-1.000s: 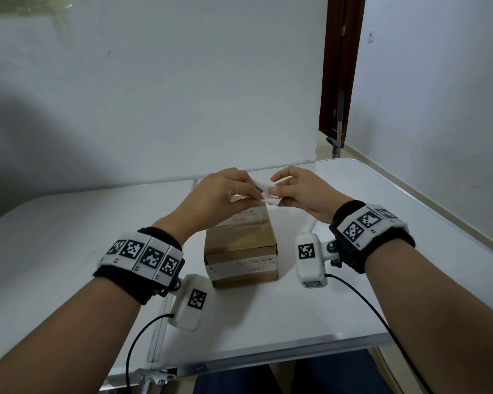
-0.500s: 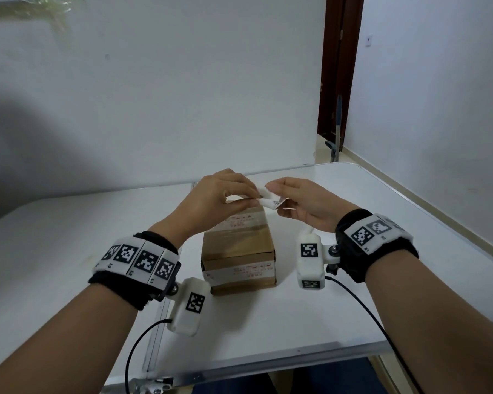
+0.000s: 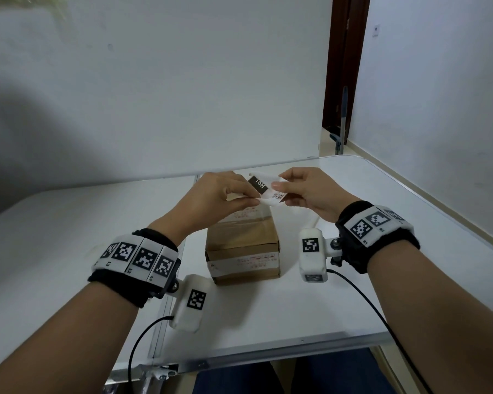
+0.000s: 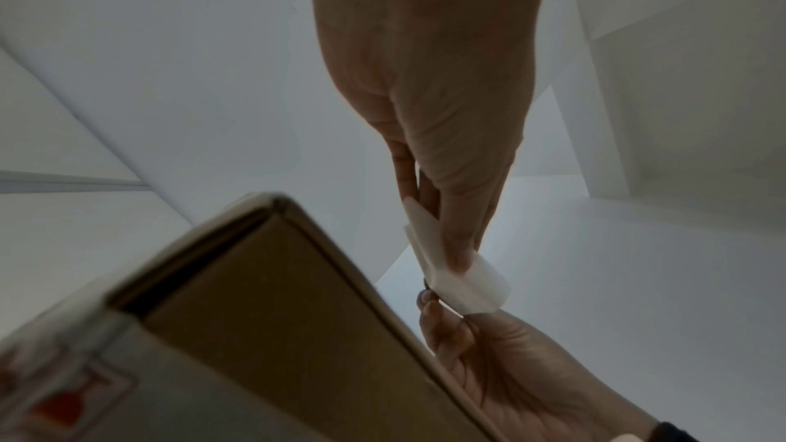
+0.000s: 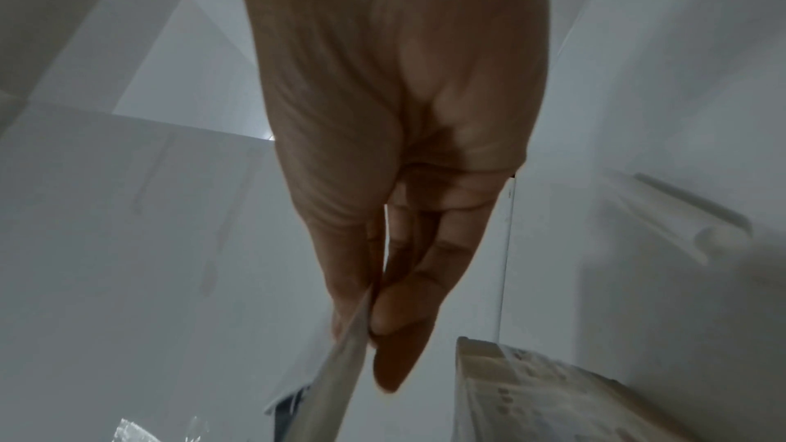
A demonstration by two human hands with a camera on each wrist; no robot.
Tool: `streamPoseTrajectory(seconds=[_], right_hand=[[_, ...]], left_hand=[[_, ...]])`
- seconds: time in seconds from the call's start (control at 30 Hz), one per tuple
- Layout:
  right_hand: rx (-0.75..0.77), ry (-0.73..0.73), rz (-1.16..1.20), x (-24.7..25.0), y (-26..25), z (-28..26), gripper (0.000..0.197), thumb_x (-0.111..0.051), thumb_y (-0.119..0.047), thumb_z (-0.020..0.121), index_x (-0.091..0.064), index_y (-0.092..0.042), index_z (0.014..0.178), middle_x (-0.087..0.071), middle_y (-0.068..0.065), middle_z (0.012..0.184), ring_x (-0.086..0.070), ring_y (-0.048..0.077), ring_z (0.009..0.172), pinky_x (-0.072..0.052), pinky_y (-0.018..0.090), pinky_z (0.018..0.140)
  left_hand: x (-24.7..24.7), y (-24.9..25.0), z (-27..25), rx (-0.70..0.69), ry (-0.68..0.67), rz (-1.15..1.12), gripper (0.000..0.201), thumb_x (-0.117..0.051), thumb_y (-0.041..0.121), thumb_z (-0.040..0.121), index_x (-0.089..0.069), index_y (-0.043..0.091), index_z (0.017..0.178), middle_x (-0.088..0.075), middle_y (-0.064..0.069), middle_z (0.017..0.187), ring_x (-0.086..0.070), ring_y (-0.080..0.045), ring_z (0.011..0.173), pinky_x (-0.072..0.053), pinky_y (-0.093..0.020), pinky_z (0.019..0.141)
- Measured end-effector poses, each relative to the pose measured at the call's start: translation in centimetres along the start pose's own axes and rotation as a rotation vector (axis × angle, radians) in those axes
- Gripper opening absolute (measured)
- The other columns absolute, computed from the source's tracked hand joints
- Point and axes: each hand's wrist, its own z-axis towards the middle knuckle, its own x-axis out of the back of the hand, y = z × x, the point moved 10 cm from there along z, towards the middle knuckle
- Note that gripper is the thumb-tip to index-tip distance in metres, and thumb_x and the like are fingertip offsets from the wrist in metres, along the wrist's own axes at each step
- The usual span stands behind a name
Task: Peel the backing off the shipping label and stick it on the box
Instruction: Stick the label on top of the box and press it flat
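Note:
A small brown cardboard box with white printed tape stands in the middle of the white table. Above its far end both hands hold a white shipping label with a black patch and small codes. My left hand pinches its left part, and my right hand pinches its right edge. From the left wrist the paper shows bent between thumb and fingers, the box close below. In the right wrist view the paper runs edge-on under my thumb, the box corner beside it.
White wall panels stand behind the table. A dark doorway and a grey-handled tool lie at the back right. Wrist camera cables trail over the table's front edge.
The label has opened out between my hands, its printed black patch now facing up. Both hands have stayed above the box's far end.

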Motion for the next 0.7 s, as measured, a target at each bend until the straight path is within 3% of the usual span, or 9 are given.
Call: streamPoseTrajectory(seconds=[0.1, 0.27, 0.37, 0.47, 0.6, 0.7], right_hand=[[-0.058, 0.0, 0.069, 0.6, 0.8, -0.2, 0.011, -0.068, -0.019, 0.088, -0.068, -0.008, 0.089, -0.073, 0.009, 0.091, -0.07, 0.01, 0.067, -0.046, 0.012, 0.049], [-0.209, 0.038, 0.229, 0.9, 2.5, -0.4, 0.023, -0.06, -0.027, 0.094, -0.065, -0.005, 0.099, -0.073, 0.008, 0.087, -0.069, 0.01, 0.062, -0.045, 0.013, 0.044], [-0.246, 0.039, 0.283, 0.5, 2.8, -0.3, 0.024, -0.056, -0.02, 0.096, -0.062, -0.002, 0.111, -0.07, 0.011, 0.096, -0.067, 0.009, 0.058, -0.046, 0.013, 0.044], [-0.214, 0.026, 0.27, 0.6, 2.7, 0.0, 0.029, -0.049, -0.006, 0.098, -0.064, -0.012, 0.122, -0.066, 0.012, 0.108, -0.067, 0.011, 0.059, -0.047, 0.013, 0.046], [-0.203, 0.037, 0.211, 0.8, 2.4, 0.1, 0.033, -0.039, -0.003, 0.099, -0.07, -0.01, 0.104, -0.066, 0.013, 0.105, -0.065, 0.011, 0.056, -0.044, 0.016, 0.045], [-0.239, 0.003, 0.258, 0.5, 2.3, 0.0, 0.024, -0.044, -0.017, 0.097, -0.064, -0.006, 0.09, -0.065, 0.013, 0.091, -0.062, 0.014, 0.055, -0.043, 0.019, 0.045]], left_hand=[[0.1, -0.5, -0.3, 0.035, -0.006, -0.006, 0.014, -0.075, 0.022, 0.082, -0.078, 0.017, 0.094, -0.075, 0.005, 0.093, -0.064, -0.005, 0.09, -0.049, -0.02, 0.081], [0.4, -1.1, -0.6, 0.078, -0.016, -0.008, 0.014, -0.074, 0.024, 0.083, -0.077, 0.017, 0.095, -0.073, 0.008, 0.094, -0.063, -0.002, 0.092, -0.045, -0.012, 0.082], [0.4, -1.1, -0.5, 0.088, -0.007, -0.008, 0.013, -0.074, 0.025, 0.083, -0.077, 0.018, 0.094, -0.073, 0.009, 0.093, -0.063, -0.003, 0.092, -0.047, -0.017, 0.084], [0.3, -0.8, -0.3, 0.063, -0.021, 0.027, 0.013, -0.073, 0.025, 0.084, -0.077, 0.018, 0.095, -0.073, 0.009, 0.093, -0.064, -0.005, 0.09, -0.05, -0.023, 0.082], [0.5, -0.5, -0.3, 0.044, -0.024, 0.046, 0.014, -0.074, 0.024, 0.083, -0.077, 0.018, 0.096, -0.074, 0.007, 0.095, -0.065, -0.007, 0.09, -0.049, -0.018, 0.079], [0.6, -0.6, -0.5, 0.052, -0.015, 0.046, 0.014, -0.074, 0.024, 0.083, -0.077, 0.018, 0.095, -0.074, 0.007, 0.093, -0.063, -0.004, 0.087, -0.045, -0.011, 0.077]])
